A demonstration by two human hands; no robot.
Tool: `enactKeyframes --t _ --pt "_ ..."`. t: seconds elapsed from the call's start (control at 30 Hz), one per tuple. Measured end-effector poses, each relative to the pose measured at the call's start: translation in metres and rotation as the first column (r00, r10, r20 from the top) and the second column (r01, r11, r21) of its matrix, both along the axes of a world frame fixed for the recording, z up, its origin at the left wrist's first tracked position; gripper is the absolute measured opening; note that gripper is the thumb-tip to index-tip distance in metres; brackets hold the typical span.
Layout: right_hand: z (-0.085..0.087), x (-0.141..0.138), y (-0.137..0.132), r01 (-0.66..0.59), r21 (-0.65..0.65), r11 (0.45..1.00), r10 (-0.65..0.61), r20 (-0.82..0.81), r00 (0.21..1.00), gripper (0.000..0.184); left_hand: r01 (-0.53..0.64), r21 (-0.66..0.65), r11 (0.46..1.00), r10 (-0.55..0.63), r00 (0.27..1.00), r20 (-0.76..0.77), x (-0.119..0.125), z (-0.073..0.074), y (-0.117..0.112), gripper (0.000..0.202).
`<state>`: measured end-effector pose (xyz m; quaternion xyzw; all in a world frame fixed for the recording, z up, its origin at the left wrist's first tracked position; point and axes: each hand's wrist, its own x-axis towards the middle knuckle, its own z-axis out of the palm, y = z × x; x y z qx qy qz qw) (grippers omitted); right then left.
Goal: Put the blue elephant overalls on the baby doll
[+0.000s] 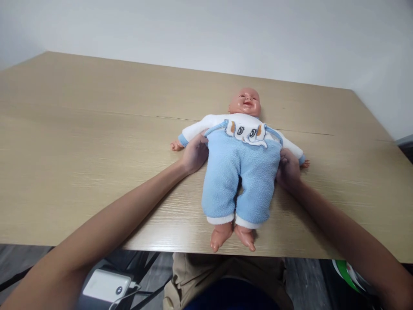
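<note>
A baby doll lies on its back on the wooden table, head away from me and feet near the front edge. It wears a white top and light blue fleece overalls with an elephant face on the bib. My left hand is closed on the overalls' edge at the doll's waist, just below the strap. On the other side, my right hand pinches the opposite edge of the overalls. Some fingers of both hands are hidden behind the cloth. The doll's arms spread out to either side.
The wooden table reaches back to a pale wall, with seams across its top. Below the front edge at left is a white power bank with a cable. A green and white object shows below at right.
</note>
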<state>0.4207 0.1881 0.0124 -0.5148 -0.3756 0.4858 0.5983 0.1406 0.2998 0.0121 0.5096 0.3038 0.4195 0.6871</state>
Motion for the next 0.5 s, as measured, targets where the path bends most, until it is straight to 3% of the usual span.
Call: enactKeyframes --t 0.1,0.27,0.43,0.5 --pt "0.009 -0.003 -0.002 0.073 0.014 0.997 -0.073 -0.04 0.997 0.025 0.016 -0.012 1.0 -0.016 1.0 0.005 -0.001 0.002 0.001 0.045" --pt "0.029 -0.008 -0.005 -0.065 0.002 0.998 0.065 -0.035 0.997 0.03 -0.003 0.007 1.0 0.002 1.0 0.023 0.001 0.006 -0.002 0.051" --pt "0.034 0.001 0.003 -0.088 0.058 0.994 0.088 0.008 0.996 0.027 -0.147 0.109 0.983 0.152 0.988 -0.038 0.001 0.004 -0.004 0.054" --pt "0.034 0.009 0.012 -0.096 0.037 0.995 0.095 0.025 0.995 0.034 -0.205 0.186 0.961 0.217 0.975 -0.047 0.001 0.003 -0.005 0.055"
